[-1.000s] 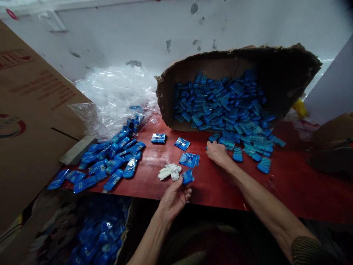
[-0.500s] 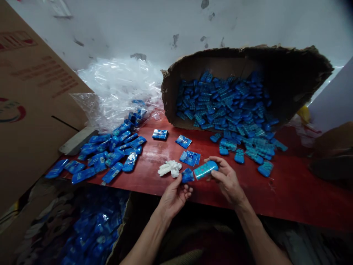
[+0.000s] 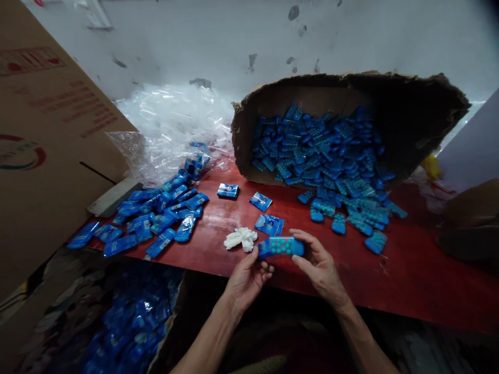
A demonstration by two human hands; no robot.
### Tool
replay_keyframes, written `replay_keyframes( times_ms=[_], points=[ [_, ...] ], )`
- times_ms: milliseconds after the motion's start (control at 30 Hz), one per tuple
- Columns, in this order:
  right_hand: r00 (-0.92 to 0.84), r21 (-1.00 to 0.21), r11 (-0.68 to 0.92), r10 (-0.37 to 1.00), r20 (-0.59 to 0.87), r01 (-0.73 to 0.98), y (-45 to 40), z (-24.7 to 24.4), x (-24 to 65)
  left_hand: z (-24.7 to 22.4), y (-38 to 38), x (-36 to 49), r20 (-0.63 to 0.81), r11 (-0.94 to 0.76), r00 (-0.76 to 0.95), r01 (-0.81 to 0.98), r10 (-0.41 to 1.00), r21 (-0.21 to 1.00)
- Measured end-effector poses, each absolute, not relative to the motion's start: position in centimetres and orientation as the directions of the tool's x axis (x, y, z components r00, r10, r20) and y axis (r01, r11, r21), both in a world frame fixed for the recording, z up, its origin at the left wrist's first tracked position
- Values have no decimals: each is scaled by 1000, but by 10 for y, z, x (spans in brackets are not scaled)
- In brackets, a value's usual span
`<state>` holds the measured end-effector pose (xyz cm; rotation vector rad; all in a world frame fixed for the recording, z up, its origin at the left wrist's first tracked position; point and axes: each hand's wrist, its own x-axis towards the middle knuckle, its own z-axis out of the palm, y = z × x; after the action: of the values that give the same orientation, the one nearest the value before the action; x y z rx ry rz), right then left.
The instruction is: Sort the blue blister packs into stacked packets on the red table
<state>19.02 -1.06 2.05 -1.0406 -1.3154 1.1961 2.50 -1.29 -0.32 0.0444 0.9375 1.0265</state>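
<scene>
Between thumb and fingers, my right hand [image 3: 317,262] grips a small clear candy box [image 3: 281,245] with a blue cap and turquoise balls inside. My left hand [image 3: 249,278] pinches a blue printed sleeve [image 3: 264,249], and the box's clear end meets that sleeve's open end. How far the box sits inside it, I cannot tell. Just behind my left hand lies a crumpled white cloth or tissue [image 3: 240,239]. Flat blue sleeves [image 3: 268,224] rest beyond my hands, with another single one [image 3: 260,201] and a small stack [image 3: 228,190] farther back.
A torn cardboard box [image 3: 244,150] on its side spills many blue-capped boxes onto the red table [image 3: 421,270]. Sleeved blue packs [image 3: 163,221] are heaped at left, before clear plastic bags [image 3: 175,114]. A large carton [image 3: 50,145] stands far left; blue packs [image 3: 132,317] fill a container below.
My right hand has brought the candy box leftward and levelled it, closing the gap to the sleeve. My left hand stays nearly in place, still pinching the sleeve.
</scene>
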Motion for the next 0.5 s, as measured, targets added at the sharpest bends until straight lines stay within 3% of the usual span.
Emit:
replay_keyframes(
  times_ms=[200, 500],
  points=[
    [-99, -991, 130, 986, 131, -22, -18, 16, 186, 0, -14, 25, -638, 527, 160, -726, 754, 441],
    [-97, -997, 77, 993, 74, 25, -24, 9, 194, -2, -11, 19, -504, 450, 123, -658, 855, 604]
  ],
)
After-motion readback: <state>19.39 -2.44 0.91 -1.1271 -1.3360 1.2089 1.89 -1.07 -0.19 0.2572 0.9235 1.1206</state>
